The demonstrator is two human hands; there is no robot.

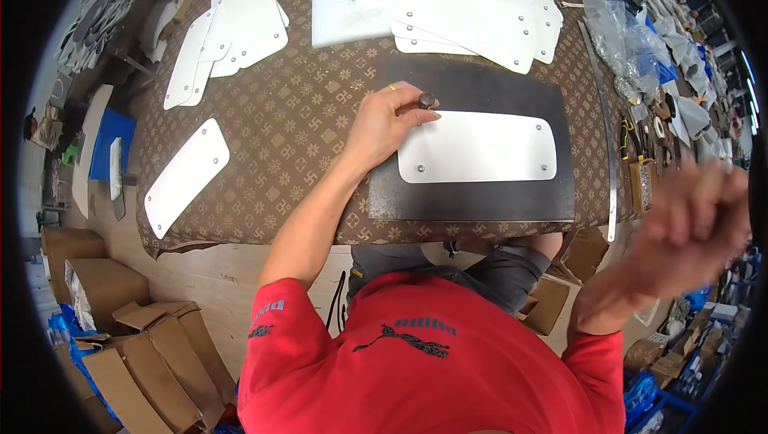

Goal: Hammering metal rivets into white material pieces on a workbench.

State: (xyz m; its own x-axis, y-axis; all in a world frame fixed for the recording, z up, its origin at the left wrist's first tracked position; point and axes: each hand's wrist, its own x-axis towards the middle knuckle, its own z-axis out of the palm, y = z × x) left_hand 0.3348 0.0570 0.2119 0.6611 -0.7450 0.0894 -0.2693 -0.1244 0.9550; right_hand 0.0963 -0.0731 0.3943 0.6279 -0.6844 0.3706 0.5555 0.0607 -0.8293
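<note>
A white panel (472,148) with rounded corners lies flat on a dark, square-cornered slab (472,208). Small round metal fasteners show at three of its corners. Over the far left corner, my left hand (386,120) grips a short dark metal punch (427,100) upright between thumb and fingers. The punch's lower end and that corner are hidden by the hand. Out past the table's right edge, my right hand (688,210) is raised and smeared by motion. Whether it holds anything cannot be made out.
Similar white panels lie in a far left stack (248,18) and a far right stack (480,10). A single panel (186,178) rests at the left, a pale block (354,6) between the stacks. A metal ruler (606,138), pliers (632,142) and plastic bags (624,42) line the right side.
</note>
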